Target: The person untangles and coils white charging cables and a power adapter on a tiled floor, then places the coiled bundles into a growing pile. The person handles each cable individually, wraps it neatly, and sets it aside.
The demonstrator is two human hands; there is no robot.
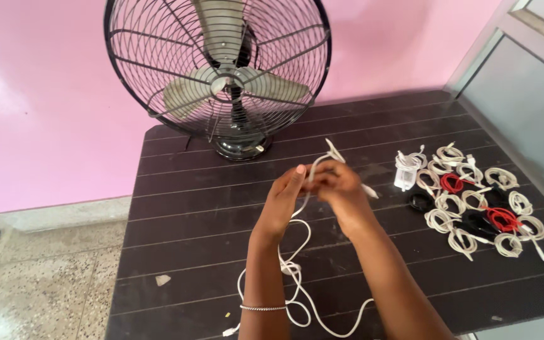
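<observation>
Both hands, left (286, 195) and right (341, 184), are clamped together on a white cable (300, 277) over the table's (184, 214) middle, its length trailing loose toward the near edge, while many coiled cables (473, 201) lie by the right edge.

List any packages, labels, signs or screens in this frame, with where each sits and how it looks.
Clear packet: on the dark table, at the left edge of the pile of coiled cables; small, upright, see-through with white contents.
No labels, signs or screens show; none can be made out on the fan either.
</observation>
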